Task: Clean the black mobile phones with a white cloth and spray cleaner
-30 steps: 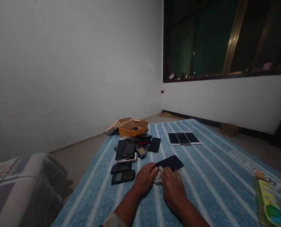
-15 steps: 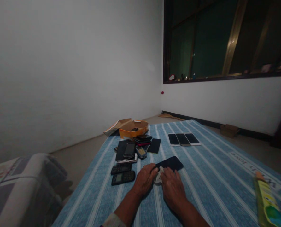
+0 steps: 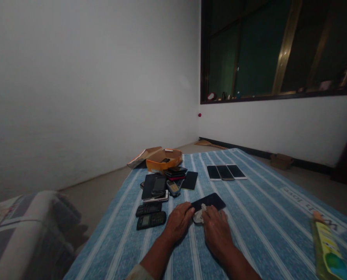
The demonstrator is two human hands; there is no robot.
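A dark smartphone [image 3: 213, 200] lies flat, screen up, on the blue striped cloth in front of me. My left hand [image 3: 179, 221] grips its left end, thumb along the near edge; the undersides of the fingers are hidden. A crumpled white tissue [image 3: 199, 216] is bunched under the fingers of my right hand [image 3: 217, 228], which presses it against the phone's near side. Just left of my left hand are two black keypad phones [image 3: 151, 220], one behind the other. Beyond them is a heap of several more phones [image 3: 159, 186].
An open orange cardboard box [image 3: 161, 165] stands behind the heap. Three smartphones [image 3: 226, 173] lie side by side at the back right. A yellow-green packet [image 3: 331, 249] lies at the right. The striped cloth [image 3: 249, 217] covers the surface; a draped fabric [image 3: 30, 233] is at the left.
My right hand has slid slightly to the right with the tissue along the phone. The left hand stays at the phone's left end. The view has shifted slightly.
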